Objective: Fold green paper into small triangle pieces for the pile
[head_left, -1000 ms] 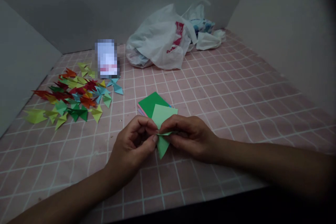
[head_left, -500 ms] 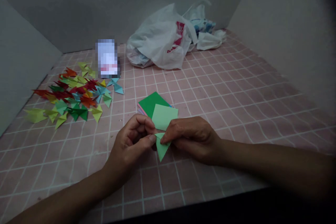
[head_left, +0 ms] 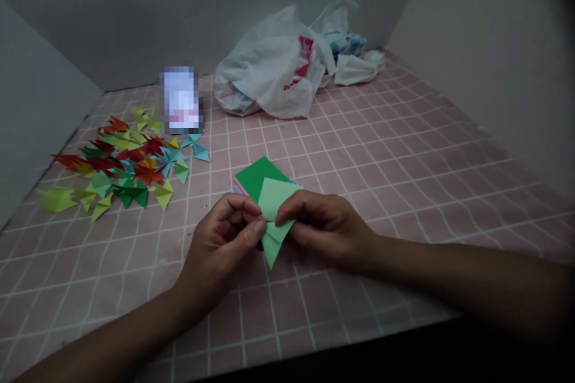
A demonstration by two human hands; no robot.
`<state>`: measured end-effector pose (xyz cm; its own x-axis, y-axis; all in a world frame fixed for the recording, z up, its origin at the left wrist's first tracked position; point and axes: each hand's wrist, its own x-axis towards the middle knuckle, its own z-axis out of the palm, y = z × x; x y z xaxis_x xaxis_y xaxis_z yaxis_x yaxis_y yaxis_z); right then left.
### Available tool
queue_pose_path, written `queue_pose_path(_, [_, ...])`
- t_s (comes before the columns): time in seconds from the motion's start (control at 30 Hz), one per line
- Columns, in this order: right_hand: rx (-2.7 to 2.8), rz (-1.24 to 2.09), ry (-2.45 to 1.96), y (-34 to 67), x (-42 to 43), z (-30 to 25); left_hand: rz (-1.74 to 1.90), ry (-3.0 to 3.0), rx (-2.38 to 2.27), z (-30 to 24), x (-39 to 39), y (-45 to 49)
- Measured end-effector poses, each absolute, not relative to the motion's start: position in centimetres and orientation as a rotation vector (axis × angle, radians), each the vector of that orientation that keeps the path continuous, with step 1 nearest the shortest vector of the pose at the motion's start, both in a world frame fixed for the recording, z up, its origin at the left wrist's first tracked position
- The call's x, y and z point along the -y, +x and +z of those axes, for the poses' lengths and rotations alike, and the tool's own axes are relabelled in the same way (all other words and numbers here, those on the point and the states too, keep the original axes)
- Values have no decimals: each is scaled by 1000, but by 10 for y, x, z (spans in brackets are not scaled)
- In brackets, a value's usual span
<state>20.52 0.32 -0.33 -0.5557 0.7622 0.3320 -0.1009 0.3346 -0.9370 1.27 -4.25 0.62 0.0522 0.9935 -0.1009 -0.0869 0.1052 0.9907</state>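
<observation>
Head view, only one. Both hands work one small light-green folded paper piece [head_left: 271,246], held just above the pink-and-white checked tablecloth [head_left: 404,161] at front centre, one point aimed down toward the wearer. Left hand [head_left: 229,230]: thumb and forefinger pinch the piece's left corner, other fingers curled. Right hand [head_left: 330,230]: thumb beneath, forefinger on top, gripping the right corner; far fingers partly hidden.

Just beyond the hands, a pale-green square paper sheet [head_left: 278,194] overlaps a dark-green square paper sheet [head_left: 257,176], with pink and lilac edges peeking out below. Can't tell if the held piece touches the pale sheet.

Off to the left, a loose spread of multicoloured folded paper shapes [head_left: 128,166]: red, orange, yellow, greens, light blue. Behind it, an upright phone-like device [head_left: 182,99], screen pixelated. Back centre: crumpled white plastic bag with red print [head_left: 269,66]; beside it, a blue patterned packet [head_left: 348,43] and a crumpled white wrapper [head_left: 359,69].

Step in hand, judging by the pinch at both corners: shaping or creasing a fold along the piece's upper edge. Next move likely calls for a steady left pinch while right fingertips press the crease flat, without skewing the narrow point.
</observation>
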Motion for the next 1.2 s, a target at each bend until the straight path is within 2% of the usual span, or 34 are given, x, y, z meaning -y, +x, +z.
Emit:
queue_pose_path(0.17, [1480,1839,-602,208,-5,-4,1161,1153,-1267,11,41,15])
queue_pose_path(0.23, [1431,1926,-610,208,-6,-4,1155,1198,-1313,12,41,15])
queue_pose_path(0.57, [1500,2048,-964,202,-7,3,1124,1423,-1368,8,43,14])
queue_pose_path(0.9, [1487,2050,-966,201,-7,3,1073,1263,-1344,8,39,14])
queue_pose_path(1.2, [1506,1981,-979,202,-7,2,823,1238,-1324,9,34,12])
